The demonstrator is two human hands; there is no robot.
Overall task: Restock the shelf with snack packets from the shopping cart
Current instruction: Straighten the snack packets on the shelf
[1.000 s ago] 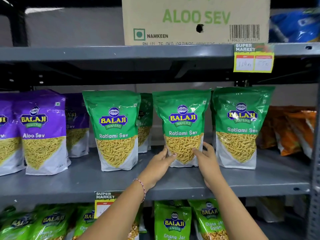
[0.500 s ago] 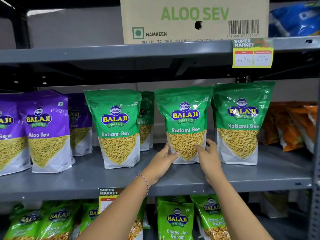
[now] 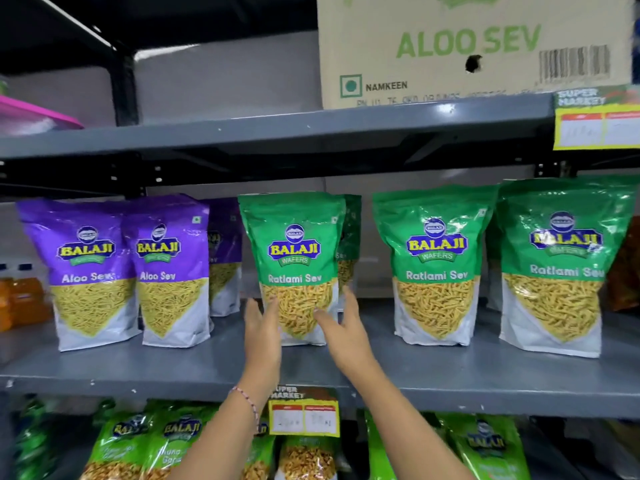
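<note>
Three green Ratlami Sev packets stand upright along the front of the grey middle shelf (image 3: 450, 379). My hands hold the lower part of the leftmost Ratlami Sev packet (image 3: 294, 258) from both sides. My left hand (image 3: 263, 337) lies flat against its left edge. My right hand (image 3: 344, 332) has its thumb across the front and its fingers at the right edge. The other two Ratlami Sev packets (image 3: 434, 268) (image 3: 557, 268) stand to the right, untouched. The shopping cart is out of view.
Purple Aloo Sev packets (image 3: 169, 268) stand to the left, with more behind them. An Aloo Sev carton (image 3: 467, 50) sits on the upper shelf. Green Chana Jor Garam packets (image 3: 176, 441) fill the shelf below. Price tags (image 3: 304, 414) hang on the shelf edges.
Both hands left the middle green packet and moved left onto the leftmost green packet. The view swung left and closer with them.
</note>
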